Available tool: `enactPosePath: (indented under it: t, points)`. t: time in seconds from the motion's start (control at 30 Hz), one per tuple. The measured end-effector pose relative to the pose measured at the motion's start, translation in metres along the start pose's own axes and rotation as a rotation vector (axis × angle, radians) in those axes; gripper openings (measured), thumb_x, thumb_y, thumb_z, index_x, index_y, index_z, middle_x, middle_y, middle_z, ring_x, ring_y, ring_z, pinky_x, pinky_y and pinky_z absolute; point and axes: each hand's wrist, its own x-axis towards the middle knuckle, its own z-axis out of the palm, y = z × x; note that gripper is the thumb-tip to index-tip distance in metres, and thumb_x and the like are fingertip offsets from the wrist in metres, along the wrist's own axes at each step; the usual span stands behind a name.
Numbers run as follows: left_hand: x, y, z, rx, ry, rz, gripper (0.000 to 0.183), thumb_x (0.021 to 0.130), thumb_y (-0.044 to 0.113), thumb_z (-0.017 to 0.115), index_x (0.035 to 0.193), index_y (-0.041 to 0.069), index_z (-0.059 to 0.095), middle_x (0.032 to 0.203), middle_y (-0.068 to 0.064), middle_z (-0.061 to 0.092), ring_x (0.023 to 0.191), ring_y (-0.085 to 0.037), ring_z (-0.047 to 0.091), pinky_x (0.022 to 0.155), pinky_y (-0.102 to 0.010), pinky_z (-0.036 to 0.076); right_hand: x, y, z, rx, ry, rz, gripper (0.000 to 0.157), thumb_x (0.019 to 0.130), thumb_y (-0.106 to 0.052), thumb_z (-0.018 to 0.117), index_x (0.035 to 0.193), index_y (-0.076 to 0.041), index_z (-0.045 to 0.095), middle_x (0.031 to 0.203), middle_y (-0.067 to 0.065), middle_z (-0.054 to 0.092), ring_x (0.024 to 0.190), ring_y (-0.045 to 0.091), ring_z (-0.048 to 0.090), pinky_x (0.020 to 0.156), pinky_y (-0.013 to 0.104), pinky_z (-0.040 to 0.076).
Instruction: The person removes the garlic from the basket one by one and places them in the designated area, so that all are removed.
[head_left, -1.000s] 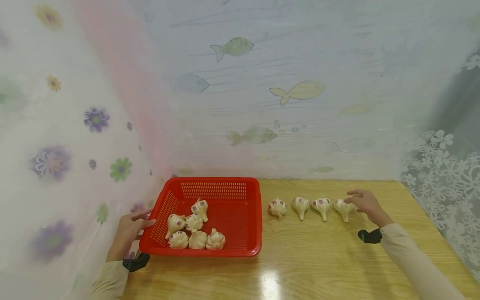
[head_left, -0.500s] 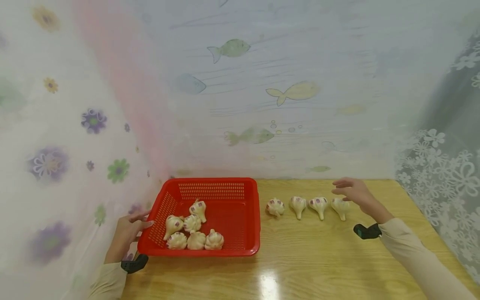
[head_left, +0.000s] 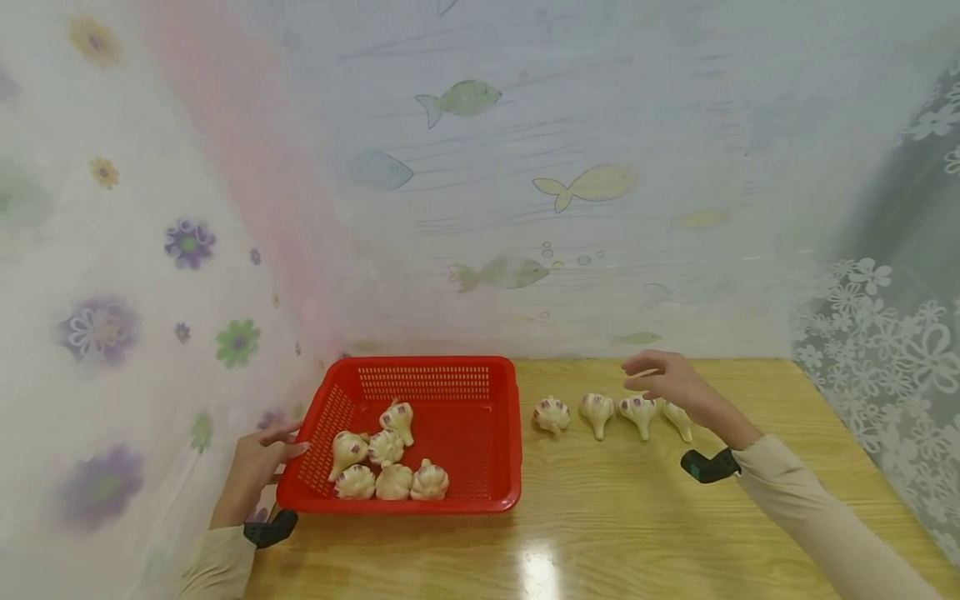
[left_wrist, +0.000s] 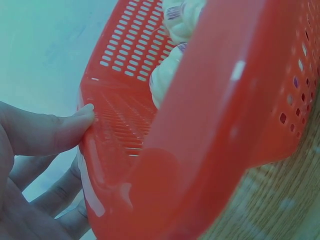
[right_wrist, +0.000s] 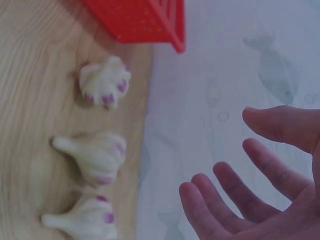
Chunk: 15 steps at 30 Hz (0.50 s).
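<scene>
My left hand (head_left: 253, 468) pinches the left rim of a red plastic basket (head_left: 501, 450). In the left wrist view its thumb (left_wrist: 60, 131) lies over the rim, with the other fingers along the outer side. Several garlic bulbs (head_left: 386, 447) sit in the left part of the basket. To the basket's right, more bulbs stand in a row, among them a left-end bulb (head_left: 552, 415) and a second bulb (head_left: 597, 412). Above the row's right end hovers my right hand (head_left: 678, 385), fingers spread and holding nothing. It partly covers the rightmost bulb (head_left: 677, 419).
The wooden table (head_left: 600, 517) runs under the basket and the row. A wall sheet with printed fish (head_left: 465, 98) rises behind the table's back edge. Close on the left is a flowered sheet (head_left: 97, 400); a lace-patterned curtain (head_left: 870, 350) hangs at the right.
My right hand has moved left, from beside the rightmost bulb to above the right part of the row. The left hand stays on the basket, and the bulbs keep their places.
</scene>
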Motion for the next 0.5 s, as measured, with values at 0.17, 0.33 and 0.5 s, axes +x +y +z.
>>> enactPosePath:
  t: [0.17,0.33,0.5]
  points:
    - [0.006,-0.003,0.0,-0.027,-0.005,0.034,0.06,0.08,0.024,0.071,0.133,0.004,0.053,0.109,-0.021,0.058,0.081,-0.023,0.062,0.065,-0.043,0.057,0.003,-0.009,0.01,0.032,-0.024,-0.016,0.043,0.091,-0.019,0.064,0.125,0.005,0.053,0.125,0.025,0.051,0.109,0.036,0.055,0.075,0.037,0.053]
    - [0.002,0.0,0.0,-0.027,0.001,0.026,0.06,0.081,0.023,0.071,0.134,0.003,0.052,0.11,-0.021,0.058,0.08,-0.021,0.063,0.066,-0.043,0.057,0.009,-0.016,0.022,0.046,-0.055,-0.034,0.041,0.09,-0.019,0.065,0.123,0.002,0.055,0.124,0.022,0.053,0.107,0.034,0.057,0.072,0.037,0.052]
    - [-0.003,0.002,0.0,-0.012,-0.009,0.006,0.059,0.085,0.021,0.068,0.137,0.003,0.048,0.117,-0.023,0.056,0.083,-0.019,0.062,0.068,-0.041,0.057,0.015,-0.022,0.034,0.066,-0.083,-0.053,0.036,0.089,-0.017,0.066,0.12,-0.001,0.058,0.124,0.019,0.054,0.106,0.031,0.059,0.072,0.037,0.051]
